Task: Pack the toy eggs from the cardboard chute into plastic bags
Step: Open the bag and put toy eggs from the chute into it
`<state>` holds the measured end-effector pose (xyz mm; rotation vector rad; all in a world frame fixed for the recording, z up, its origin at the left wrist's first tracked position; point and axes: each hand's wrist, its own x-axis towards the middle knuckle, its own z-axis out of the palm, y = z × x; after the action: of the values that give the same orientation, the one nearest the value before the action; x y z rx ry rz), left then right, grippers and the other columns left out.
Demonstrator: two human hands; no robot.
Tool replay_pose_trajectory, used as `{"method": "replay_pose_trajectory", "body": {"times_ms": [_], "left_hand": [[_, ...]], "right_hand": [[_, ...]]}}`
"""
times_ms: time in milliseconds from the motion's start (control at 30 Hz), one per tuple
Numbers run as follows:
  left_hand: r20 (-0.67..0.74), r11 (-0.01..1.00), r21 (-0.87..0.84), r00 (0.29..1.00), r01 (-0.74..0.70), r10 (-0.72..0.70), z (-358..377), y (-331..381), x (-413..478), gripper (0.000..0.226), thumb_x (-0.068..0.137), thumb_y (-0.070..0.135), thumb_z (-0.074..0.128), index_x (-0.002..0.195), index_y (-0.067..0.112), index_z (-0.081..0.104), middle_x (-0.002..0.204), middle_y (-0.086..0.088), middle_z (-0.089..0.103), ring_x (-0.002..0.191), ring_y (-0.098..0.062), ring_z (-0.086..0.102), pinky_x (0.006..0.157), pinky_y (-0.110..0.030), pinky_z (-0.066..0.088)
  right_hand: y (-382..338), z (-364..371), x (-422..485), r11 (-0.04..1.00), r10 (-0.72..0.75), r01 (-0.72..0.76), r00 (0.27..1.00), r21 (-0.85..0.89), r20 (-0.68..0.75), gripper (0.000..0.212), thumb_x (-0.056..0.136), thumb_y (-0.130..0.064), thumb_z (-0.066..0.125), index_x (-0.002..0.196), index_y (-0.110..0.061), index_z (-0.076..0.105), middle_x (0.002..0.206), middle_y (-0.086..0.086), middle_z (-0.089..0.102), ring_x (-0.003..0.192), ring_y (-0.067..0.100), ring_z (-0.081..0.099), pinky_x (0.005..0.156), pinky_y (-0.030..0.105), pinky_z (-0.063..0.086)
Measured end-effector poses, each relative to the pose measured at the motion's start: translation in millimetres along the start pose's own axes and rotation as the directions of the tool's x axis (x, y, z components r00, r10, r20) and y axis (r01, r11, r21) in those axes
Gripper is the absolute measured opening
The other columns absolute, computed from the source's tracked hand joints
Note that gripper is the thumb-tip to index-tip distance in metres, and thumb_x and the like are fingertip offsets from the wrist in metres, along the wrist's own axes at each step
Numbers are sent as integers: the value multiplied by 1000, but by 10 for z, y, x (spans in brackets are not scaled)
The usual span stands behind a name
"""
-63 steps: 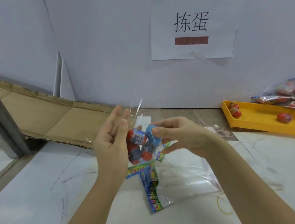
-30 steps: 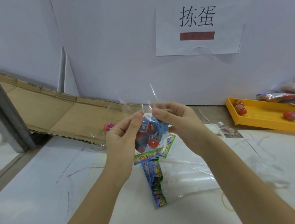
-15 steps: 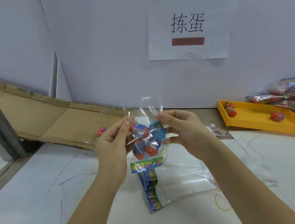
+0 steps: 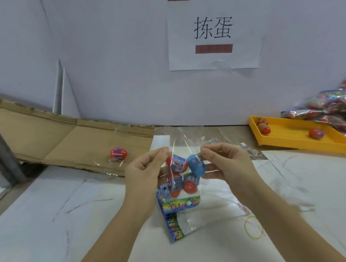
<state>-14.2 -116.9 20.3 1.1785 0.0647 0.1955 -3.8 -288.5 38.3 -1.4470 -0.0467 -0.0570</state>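
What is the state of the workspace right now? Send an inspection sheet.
Surface: white table, faint coloured marks.
Job's things: plastic bag with four toy eggs visible, held above the table; one loose egg on the cardboard chute; stack of empty bags on the table below.
Clutter: yellow rubber band; yellow tray with three eggs; packed bags piled at its right.
Hands: left hand and right hand each pinch the bag's top edge.
Cables: nothing seen.
Surroundings: white wall with paper sign; grey post at left.

Room over left tabletop (image 4: 53, 215), cardboard chute (image 4: 59, 139) beyond.
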Motion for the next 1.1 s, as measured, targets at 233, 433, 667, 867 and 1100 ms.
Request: {"method": "replay_pose_trajectory", "body": {"times_ms": [233, 433, 667, 867, 1100], "left_hand": [[-96, 992, 103, 992, -68, 78, -23, -12, 45, 21, 85, 10, 65, 72, 21, 77, 76, -2, 76, 68, -16, 73, 56, -24, 58], [-99, 988, 131, 990, -85, 98, -22, -13, 43, 16, 88, 8, 64, 80, 18, 73, 73, -1, 76, 65, -14, 72, 53, -22, 56], [-17, 999, 36, 1000, -9, 9, -80, 47, 65, 10, 73, 18, 71, 81, 15, 75, 78, -4, 76, 61, -14, 71, 52, -20, 55], [11, 997, 31, 997, 77, -77, -95, 70, 87, 16, 85, -4, 62, 85, 9, 71, 73, -5, 75, 56, -13, 70, 49, -19, 54], [24, 991, 107, 997, 77, -80, -117, 62, 107, 22, 87, -1, 62, 98, 16, 72, 84, 1, 77, 62, -10, 70, 55, -19, 56]], "right_hand": [[-34, -41, 20, 998, 3, -5, 1000, -55, -29, 2, 86, -10, 66, 85, -11, 68, 72, 2, 74, 60, 18, 71, 45, 22, 53], [-41, -66, 32, 998, 14, -16, 999, -53, -46, 2, 83, -9, 69, 84, -11, 70, 72, 5, 74, 57, 20, 70, 46, 22, 53], [-46, -69, 10, 1000, 20, -19, 1000, 11, -20, 5, 82, -8, 70, 86, -11, 71, 76, 9, 74, 59, 22, 71, 48, 22, 54], [-53, -89, 11, 1000, 18, -18, 1000, 0, -9, 7, 82, -6, 70, 87, -11, 70, 76, 9, 74, 60, 21, 71, 48, 23, 54], [-7, -102, 18, 1000, 21, -21, 1000, 11, 0, 9, 83, -6, 68, 89, -13, 70, 78, 8, 75, 61, 20, 71, 49, 22, 53]]}}
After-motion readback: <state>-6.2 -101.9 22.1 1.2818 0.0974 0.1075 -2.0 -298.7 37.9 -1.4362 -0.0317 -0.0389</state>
